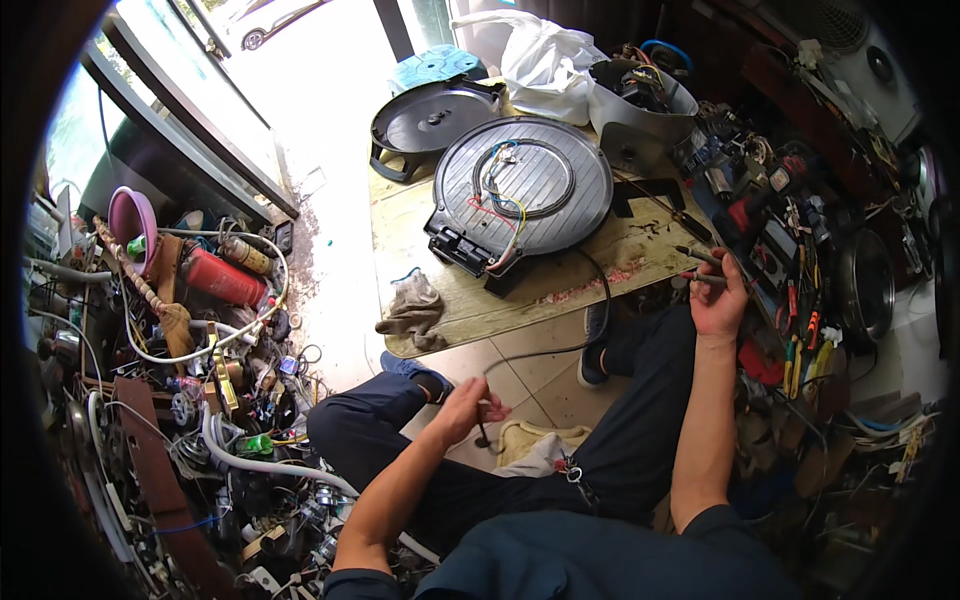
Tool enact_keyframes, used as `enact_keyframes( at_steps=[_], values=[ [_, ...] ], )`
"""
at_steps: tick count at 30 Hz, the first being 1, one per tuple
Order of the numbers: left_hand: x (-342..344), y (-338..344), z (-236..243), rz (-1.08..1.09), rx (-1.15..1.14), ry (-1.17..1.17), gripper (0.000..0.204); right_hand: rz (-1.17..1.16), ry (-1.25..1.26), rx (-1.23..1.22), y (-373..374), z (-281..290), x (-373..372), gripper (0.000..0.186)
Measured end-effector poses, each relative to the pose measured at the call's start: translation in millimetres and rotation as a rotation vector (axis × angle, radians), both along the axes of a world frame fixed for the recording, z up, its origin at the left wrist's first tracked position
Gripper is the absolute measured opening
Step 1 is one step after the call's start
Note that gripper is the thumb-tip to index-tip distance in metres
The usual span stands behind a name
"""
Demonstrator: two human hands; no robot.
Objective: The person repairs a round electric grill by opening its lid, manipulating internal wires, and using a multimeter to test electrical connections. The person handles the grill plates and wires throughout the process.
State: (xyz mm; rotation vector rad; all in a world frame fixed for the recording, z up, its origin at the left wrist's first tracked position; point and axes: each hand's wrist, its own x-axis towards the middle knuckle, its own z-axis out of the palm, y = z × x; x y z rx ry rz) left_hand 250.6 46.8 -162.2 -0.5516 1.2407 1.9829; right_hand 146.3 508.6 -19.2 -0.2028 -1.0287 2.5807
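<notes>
My left hand (464,410) is closed on the black power cord (540,353) below the table's front edge. The cord runs up to a round black appliance base (540,180), lying open on the worn table (520,288) with coloured wires and a coiled element showing. My right hand (718,292) grips two slim dark pen-like tools (700,255) with pointed tips at the table's right corner; their exact kind is unclear. A grey glove (413,308) lies at the table's front left. A long dark tool (690,222) lies right of the base.
Behind are a black pan part (430,128), white bags (540,65) and a grey housing with wiring (640,135). Dense clutter lines the left, with a red cylinder (222,278) and purple basin (130,222). Tools (800,350) crowd the right. A glass door stands at the back left.
</notes>
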Motion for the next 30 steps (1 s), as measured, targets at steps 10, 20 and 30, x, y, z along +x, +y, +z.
enact_keyframes(
  at_steps=[10, 20, 30],
  values=[
    [-18.8, 55.1, 28.6, -0.445, -0.355, 0.272, 0.046, 0.009, -0.064, 0.211, -44.8, 7.3, 29.8, 0.027],
    [-19.0, 102.8, 119.2, -0.605, -0.214, 0.474, 0.036, 0.210, 0.505, 1.376, -170.9, 8.6, 79.8, 0.022],
    [14.8, 111.0, 62.6, -0.658, -0.101, 0.675, 0.024, -0.103, 0.623, 1.535, -149.5, 15.7, 73.9, 0.024]
  ],
)
